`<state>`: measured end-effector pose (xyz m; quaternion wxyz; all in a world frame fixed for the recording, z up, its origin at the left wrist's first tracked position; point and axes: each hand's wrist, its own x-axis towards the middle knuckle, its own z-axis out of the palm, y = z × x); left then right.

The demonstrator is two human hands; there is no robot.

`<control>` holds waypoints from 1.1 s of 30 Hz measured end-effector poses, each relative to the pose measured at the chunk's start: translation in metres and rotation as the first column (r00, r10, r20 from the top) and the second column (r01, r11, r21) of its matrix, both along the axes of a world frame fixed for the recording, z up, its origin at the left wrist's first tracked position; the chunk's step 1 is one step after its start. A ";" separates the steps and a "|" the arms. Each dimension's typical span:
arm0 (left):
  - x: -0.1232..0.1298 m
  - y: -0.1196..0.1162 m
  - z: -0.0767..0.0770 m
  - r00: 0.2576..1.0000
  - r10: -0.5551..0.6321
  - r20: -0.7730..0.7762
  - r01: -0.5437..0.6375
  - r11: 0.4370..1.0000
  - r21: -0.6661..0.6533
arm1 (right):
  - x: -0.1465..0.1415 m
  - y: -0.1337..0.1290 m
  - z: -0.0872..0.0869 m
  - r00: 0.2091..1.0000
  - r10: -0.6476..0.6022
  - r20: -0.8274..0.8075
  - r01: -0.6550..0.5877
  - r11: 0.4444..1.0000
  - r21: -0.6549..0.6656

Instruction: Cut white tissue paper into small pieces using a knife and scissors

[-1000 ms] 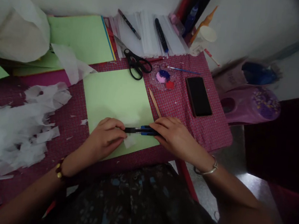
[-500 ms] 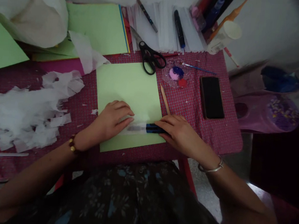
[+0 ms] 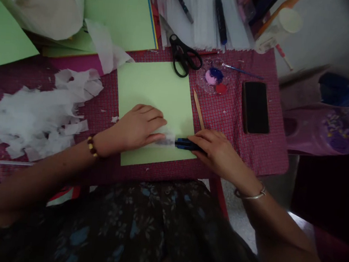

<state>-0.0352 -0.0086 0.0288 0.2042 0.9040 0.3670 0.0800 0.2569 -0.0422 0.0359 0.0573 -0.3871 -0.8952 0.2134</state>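
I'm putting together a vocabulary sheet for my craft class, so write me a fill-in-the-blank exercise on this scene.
The ____ hand grips the black-and-blue tool.
Black-handled ____ overlap the top edge of the green sheet.
The paint in the clear dish is pink, dark blue and ____.
The heaped paper scraps are ____ in colour.

Missing words: right; scissors; red; white.
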 end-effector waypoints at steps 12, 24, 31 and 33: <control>-0.004 0.017 -0.023 0.976 -0.219 0.002 0.219 0.976 0.010 | -0.006 -0.003 0.000 0.999 -0.026 -0.021 0.026 0.999 -0.019; -0.003 0.016 -0.029 0.981 -0.192 0.037 0.191 0.981 0.047 | -0.011 -0.005 0.002 1.000 -0.011 -0.013 0.010 1.000 -0.026; -0.002 0.014 -0.030 0.982 -0.189 0.021 0.188 0.980 0.063 | -0.019 -0.020 -0.003 0.999 -0.020 -0.043 0.019 1.000 -0.014; -0.002 0.013 -0.030 0.984 -0.180 0.015 0.179 0.982 0.058 | -0.019 -0.029 -0.003 0.998 -0.032 -0.052 0.030 0.999 -0.034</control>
